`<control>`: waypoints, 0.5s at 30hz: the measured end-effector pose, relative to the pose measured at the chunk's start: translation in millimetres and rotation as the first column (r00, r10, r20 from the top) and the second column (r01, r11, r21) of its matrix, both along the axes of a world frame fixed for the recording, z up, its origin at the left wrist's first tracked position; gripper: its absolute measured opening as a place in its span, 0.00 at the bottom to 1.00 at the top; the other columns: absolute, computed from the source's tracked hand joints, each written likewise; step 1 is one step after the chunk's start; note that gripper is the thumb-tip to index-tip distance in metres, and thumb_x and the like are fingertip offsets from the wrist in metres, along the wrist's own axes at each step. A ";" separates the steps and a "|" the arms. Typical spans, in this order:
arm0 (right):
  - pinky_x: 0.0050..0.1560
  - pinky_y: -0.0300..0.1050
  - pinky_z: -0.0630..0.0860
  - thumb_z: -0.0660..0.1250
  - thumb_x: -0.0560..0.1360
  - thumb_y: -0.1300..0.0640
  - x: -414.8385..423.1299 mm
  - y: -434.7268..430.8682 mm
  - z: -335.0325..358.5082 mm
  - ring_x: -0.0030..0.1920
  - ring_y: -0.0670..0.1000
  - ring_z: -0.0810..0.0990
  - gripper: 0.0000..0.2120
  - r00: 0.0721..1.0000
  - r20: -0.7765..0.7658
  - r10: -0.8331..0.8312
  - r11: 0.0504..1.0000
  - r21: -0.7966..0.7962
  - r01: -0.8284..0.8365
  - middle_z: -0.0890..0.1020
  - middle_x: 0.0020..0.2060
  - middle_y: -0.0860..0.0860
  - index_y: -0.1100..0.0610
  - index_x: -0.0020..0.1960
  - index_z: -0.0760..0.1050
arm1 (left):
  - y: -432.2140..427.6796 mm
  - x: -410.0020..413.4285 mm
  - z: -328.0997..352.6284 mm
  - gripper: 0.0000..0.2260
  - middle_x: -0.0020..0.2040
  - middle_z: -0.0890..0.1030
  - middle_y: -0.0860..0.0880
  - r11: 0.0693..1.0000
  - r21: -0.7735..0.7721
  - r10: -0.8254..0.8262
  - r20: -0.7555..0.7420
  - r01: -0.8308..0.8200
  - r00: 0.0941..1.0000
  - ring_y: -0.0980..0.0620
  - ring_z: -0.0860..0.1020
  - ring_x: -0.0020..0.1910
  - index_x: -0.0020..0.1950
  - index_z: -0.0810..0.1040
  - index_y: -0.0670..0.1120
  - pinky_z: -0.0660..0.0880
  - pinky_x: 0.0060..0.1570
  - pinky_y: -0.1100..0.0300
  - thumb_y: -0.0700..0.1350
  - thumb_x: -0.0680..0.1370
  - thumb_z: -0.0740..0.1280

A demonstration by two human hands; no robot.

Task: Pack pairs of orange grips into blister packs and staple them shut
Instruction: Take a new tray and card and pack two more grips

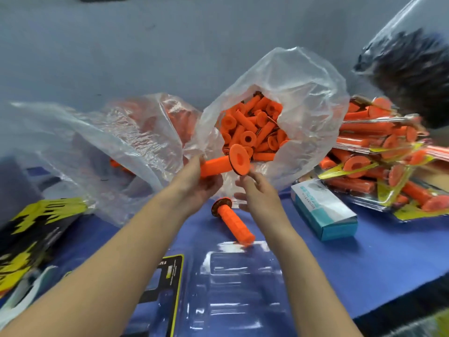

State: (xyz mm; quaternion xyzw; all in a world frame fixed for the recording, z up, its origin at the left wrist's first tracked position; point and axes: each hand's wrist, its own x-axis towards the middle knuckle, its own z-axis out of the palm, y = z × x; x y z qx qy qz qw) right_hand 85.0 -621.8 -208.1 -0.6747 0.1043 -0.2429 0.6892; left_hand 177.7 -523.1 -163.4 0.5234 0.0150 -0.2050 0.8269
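Cards (36, 227), printed yellow and black, stacked at the left edge. Slack clear bag (121, 142) beside them, some orange showing through.

Left hand (194, 181) has its fingers wrapped round the barrel of one orange grip (218, 165). It's held up in front of the open bag (303, 93) of loose grips, flange end pointing right. Right hand (257, 190) is just under that flange, fingers loose, holding nothing. Can't tell if a fingertip touches the rim.

Second grip (233, 222) lies on the blue table cover (388, 251) below the hands, tip at the far edge of the opened blister pack (230, 276) on the near side.

My read: grips look like light moulded rubber, soft, textured, not slippery, not fragile. Take them mid-barrel; the flange is probably a poor hold. The blister looks thin, glossy and springy, so seat each grip square in its pocket.

Teal box (325, 210), then a pile of finished packs (388, 161) at right.
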 end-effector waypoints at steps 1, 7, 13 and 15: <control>0.47 0.44 0.78 0.58 0.82 0.53 -0.3 1.9 2.3 0.49 0.51 0.82 0.10 0.999 0.021 0.037 0.998 0.042 -0.038 0.81 0.49 0.45 0.40 0.51 0.74 | 4.6 -1.4 1.2 0.08 0.34 0.71 0.45 1.000 0.004 -0.010 0.001 0.010 1.000 0.51 0.71 0.32 0.44 0.70 0.45 0.76 0.26 0.65 0.46 0.81 0.63; 0.44 0.48 0.80 0.58 0.82 0.57 -2.9 14.3 13.8 0.41 0.50 0.85 0.12 0.979 0.122 0.166 0.950 0.246 -0.192 0.85 0.45 0.47 0.49 0.59 0.78 | 31.6 -12.6 8.2 0.04 0.36 0.71 0.45 0.998 0.067 0.006 0.067 -0.011 0.998 0.52 0.71 0.32 0.50 0.72 0.43 0.77 0.29 0.65 0.43 0.81 0.63; 0.47 0.46 0.83 0.65 0.80 0.60 -10.3 40.9 19.4 0.47 0.50 0.85 0.11 0.945 0.258 0.199 0.972 0.071 -0.224 0.85 0.43 0.46 0.63 0.59 0.80 | 64.9 -39.1 14.2 0.10 0.37 0.80 0.45 1.000 -0.016 0.000 0.189 0.003 0.982 0.55 0.80 0.30 0.51 0.78 0.39 0.80 0.33 0.63 0.46 0.81 0.64; 0.45 0.44 0.82 0.66 0.79 0.61 -12.9 53.8 21.1 0.46 0.50 0.85 0.09 0.946 0.274 0.173 0.980 0.046 -0.192 0.86 0.44 0.50 0.62 0.57 0.81 | 77.1 -53.9 6.8 0.12 0.44 0.83 0.44 0.999 -0.007 -0.044 0.236 0.047 0.971 0.53 0.82 0.38 0.51 0.84 0.44 0.80 0.36 0.60 0.49 0.82 0.64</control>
